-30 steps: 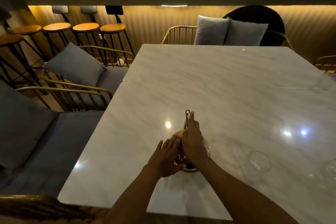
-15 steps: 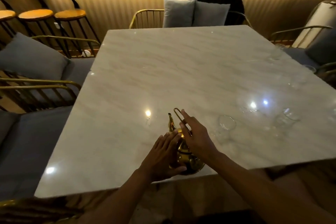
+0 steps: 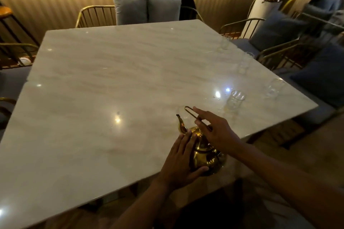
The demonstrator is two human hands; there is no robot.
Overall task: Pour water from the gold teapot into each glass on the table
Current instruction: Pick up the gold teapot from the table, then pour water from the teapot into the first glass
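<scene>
The gold teapot [image 3: 205,154] is at the near edge of the white marble table [image 3: 111,83], spout pointing away to the left. My left hand [image 3: 181,160] is pressed flat against its left side. My right hand [image 3: 216,130] grips the thin wire handle above the lid. Several clear glasses stand along the right side: one close by [image 3: 235,100], partly hidden by the handle another [image 3: 181,112], one near the right edge [image 3: 274,87], and two farther back [image 3: 244,62], [image 3: 224,42].
Gold wire-frame chairs with grey cushions surround the table: at the far end [image 3: 145,8] and on the right [image 3: 275,29]. More seats stand on the left. The table's near edge runs diagonally just under the teapot.
The view has swung to the right, bringing more glasses into sight. Both hands stay on the teapot, which has tipped a little toward me and sits closer to the table's edge.
</scene>
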